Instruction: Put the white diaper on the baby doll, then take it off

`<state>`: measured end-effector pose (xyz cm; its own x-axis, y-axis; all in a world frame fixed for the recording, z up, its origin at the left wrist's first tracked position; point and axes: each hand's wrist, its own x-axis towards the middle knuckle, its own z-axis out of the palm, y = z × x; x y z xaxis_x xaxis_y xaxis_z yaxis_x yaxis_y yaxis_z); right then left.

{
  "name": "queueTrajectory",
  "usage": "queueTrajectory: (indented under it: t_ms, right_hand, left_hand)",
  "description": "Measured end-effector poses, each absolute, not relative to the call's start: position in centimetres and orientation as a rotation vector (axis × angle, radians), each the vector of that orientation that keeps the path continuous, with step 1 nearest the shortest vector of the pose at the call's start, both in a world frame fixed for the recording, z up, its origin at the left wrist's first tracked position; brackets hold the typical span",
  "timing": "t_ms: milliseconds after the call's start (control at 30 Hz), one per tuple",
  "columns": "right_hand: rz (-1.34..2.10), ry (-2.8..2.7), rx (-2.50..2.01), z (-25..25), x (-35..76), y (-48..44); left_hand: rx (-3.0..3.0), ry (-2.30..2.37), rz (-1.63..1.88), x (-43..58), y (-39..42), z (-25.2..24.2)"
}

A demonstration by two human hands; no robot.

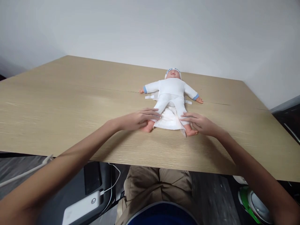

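Observation:
A baby doll (pixel 172 87) in a white suit with blue cuffs and a printed cap lies on its back on the wooden table (pixel 70 109). Under its hips and between its legs is a spread white diaper (pixel 169 120), with tape tabs sticking out at both sides of the waist. My left hand (pixel 142 119) rests on the doll's lower leg at the left, fingers stretched out. On the other lower leg lies my right hand (pixel 199 122), its fingers extended too. Neither hand grips anything that I can see.
A white wall (pixel 150 34) stands behind the table. Below the front edge at the left, a white power bank (pixel 82 207) with a cable and a dark phone (pixel 92 177) lie on a dark surface. A green and white object (pixel 248 200) is at the lower right.

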<state>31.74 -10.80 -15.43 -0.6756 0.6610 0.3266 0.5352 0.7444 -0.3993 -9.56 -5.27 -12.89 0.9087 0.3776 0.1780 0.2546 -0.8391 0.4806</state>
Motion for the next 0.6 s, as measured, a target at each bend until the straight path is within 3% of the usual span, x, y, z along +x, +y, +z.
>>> queueTrajectory:
  t_ms: [300, 600]
  right_hand:
    - [-0.039, -2.402, -1.299, -16.0, 25.5, -14.0]
    - [0.128, -2.013, -1.269, -13.6, 26.6, -5.9]
  left_hand:
    - [2.65, 0.816, 0.594, -6.4, -8.2, -14.7]
    - [2.428, 1.039, 0.857, -4.0, -0.4, -11.4]
